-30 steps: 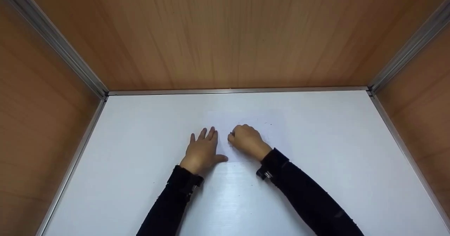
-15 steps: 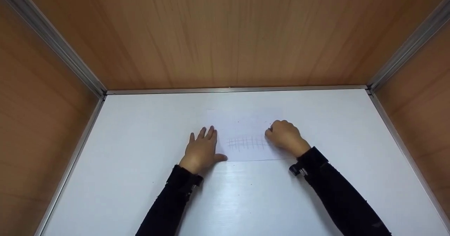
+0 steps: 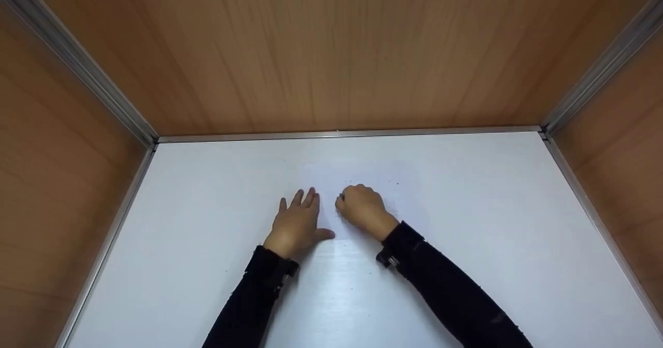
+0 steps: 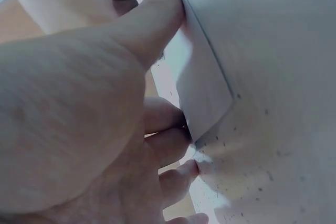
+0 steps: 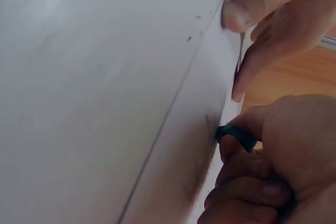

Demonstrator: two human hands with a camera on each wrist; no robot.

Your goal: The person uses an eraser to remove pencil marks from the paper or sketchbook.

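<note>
On the white table (image 3: 466,208), mid-scene, lies a paper sheet (image 3: 393,198). Left hand (image 3: 297,223) presses its left edge flat-fingered; right hand (image 3: 362,208), just beside, pinches a small dark eraser (image 5: 236,136) against it.

White tabletop (image 3: 492,223), wooden walls (image 3: 336,53), metal edging (image 3: 347,133).

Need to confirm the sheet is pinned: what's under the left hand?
The left hand lies flat, fingers straight, on the paper's left edge, which rests on the white table. The right hand covers the sheet's middle, so any marks there are hidden.
</note>
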